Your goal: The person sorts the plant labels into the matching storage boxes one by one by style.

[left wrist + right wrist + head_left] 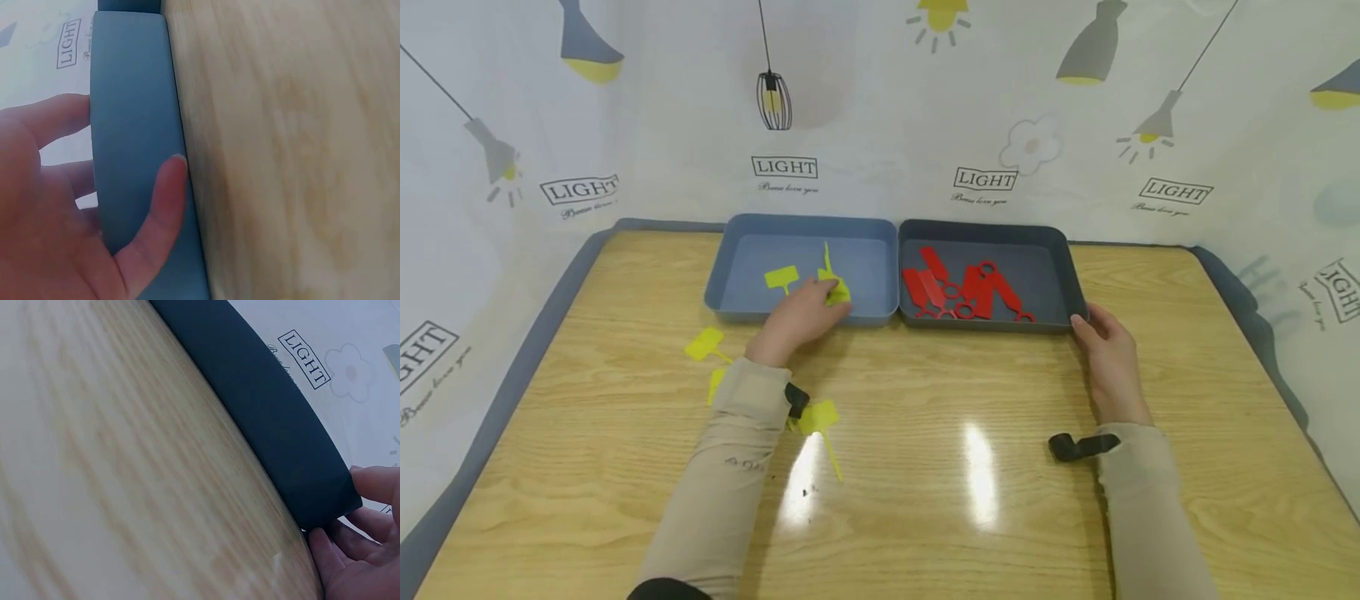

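Observation:
My left hand (802, 321) reaches over the front wall of the light blue tray (737, 312), its fingertips at a yellow tag (838, 292) with a thin stem. In the left wrist view the thumb (169, 187) lies along the tray's outer wall, apart from the other fingers, which pass behind the wall. Another yellow tag (781, 277) lies in that tray. My right hand (1112, 367) holds the front right corner of the dark grey tray (1037, 258). Several red tags (977, 292) with ring ends lie inside it.
On the wooden table (940, 467), yellow tags (703, 343) lie beside and partly under the left forearm, one (820, 417) nearer me. The two trays stand side by side at the back, before a printed white curtain (880, 100).

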The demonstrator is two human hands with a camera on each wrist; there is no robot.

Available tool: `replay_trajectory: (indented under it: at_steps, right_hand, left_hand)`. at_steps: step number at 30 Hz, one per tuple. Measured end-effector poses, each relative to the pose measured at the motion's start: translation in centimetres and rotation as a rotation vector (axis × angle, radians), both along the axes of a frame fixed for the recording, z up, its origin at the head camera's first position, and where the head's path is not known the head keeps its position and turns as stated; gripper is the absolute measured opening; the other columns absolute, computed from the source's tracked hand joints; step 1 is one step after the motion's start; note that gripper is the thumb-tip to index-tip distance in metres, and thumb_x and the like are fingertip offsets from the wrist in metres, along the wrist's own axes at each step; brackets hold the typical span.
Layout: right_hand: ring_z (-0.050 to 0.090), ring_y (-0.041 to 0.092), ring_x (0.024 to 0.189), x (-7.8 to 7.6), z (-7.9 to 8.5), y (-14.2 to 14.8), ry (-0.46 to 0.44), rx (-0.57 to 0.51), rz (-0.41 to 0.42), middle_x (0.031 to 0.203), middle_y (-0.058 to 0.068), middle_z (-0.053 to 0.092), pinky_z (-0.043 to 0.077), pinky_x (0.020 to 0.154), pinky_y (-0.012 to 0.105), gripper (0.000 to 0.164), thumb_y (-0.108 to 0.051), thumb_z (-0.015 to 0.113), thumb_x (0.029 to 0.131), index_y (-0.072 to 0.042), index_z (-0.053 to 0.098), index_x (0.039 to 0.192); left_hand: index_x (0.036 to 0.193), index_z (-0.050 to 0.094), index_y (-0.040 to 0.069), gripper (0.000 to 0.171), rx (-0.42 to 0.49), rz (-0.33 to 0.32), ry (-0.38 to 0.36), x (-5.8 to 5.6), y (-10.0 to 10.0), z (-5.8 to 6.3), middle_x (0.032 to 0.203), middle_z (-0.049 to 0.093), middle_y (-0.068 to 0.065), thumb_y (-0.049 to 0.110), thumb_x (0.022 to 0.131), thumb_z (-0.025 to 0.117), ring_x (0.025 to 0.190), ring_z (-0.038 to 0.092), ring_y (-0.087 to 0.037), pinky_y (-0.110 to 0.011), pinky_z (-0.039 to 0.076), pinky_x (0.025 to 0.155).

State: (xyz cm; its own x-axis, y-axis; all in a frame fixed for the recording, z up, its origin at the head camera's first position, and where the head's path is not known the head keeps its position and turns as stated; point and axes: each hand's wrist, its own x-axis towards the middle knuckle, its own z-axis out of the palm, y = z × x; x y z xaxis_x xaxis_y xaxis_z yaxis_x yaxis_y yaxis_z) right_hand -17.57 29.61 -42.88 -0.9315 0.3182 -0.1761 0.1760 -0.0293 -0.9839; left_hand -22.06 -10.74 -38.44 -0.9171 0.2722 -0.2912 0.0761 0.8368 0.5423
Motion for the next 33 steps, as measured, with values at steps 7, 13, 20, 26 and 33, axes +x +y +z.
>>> replay_trajectory:
  at_steps: [7,13,20,26,33]
  right_hand:
    - [0.043,0.013,0.111,-0.02,-0.17,-0.03,0.009,-0.011,0.002,0.131,0.015,0.039,0.04,0.084,0.012,0.056,-0.019,0.06,0.086,-0.003,0.037,0.135]
    - [0.042,0.013,0.111,0.09,-0.17,0.08,-0.006,-0.008,0.009,0.132,0.015,0.038,0.04,0.086,0.013,0.057,-0.02,0.059,0.086,-0.004,0.036,0.135]
    - [0.042,0.013,0.111,0.02,-0.08,0.14,0.0,-0.007,0.008,0.132,0.016,0.038,0.04,0.086,0.014,0.057,-0.02,0.059,0.086,-0.004,0.036,0.135]
    - [0.041,0.013,0.113,0.0,-0.09,0.21,-0.014,-0.009,0.003,0.133,0.015,0.037,0.039,0.086,0.013,0.057,-0.019,0.059,0.086,-0.005,0.035,0.136]
    - [0.041,0.013,0.115,-0.01,-0.03,0.18,-0.015,-0.003,0.002,0.134,0.015,0.037,0.039,0.089,0.015,0.058,-0.021,0.06,0.086,-0.006,0.036,0.136]
  left_hand:
    - [0.138,0.032,0.009,0.059,0.025,0.019,-0.023,-0.35,-0.19,-0.57,0.143,0.021,-0.021,0.042,0.09,0.043,0.131,0.017,-0.035,-0.049,0.023,0.103]
    - [0.138,0.032,0.01,0.058,-0.011,0.016,-0.05,-0.55,0.14,-0.46,0.143,0.021,-0.02,0.041,0.091,0.042,0.132,0.011,-0.037,-0.053,0.018,0.104]
    - [0.139,0.031,0.011,0.058,-0.016,0.028,-0.039,-0.58,0.46,-0.14,0.142,0.027,-0.015,0.041,0.09,0.043,0.132,0.009,-0.037,-0.053,0.015,0.104]
    - [0.14,0.027,0.011,0.062,-0.036,0.045,-0.049,-0.48,0.53,-0.13,0.143,0.025,-0.016,0.044,0.09,0.042,0.132,0.009,-0.037,-0.052,0.015,0.105]
    - [0.142,0.018,0.006,0.07,-0.026,0.07,-0.074,-0.4,0.53,-0.04,0.144,0.015,-0.021,0.045,0.089,0.042,0.132,0.011,-0.037,-0.051,0.016,0.105]
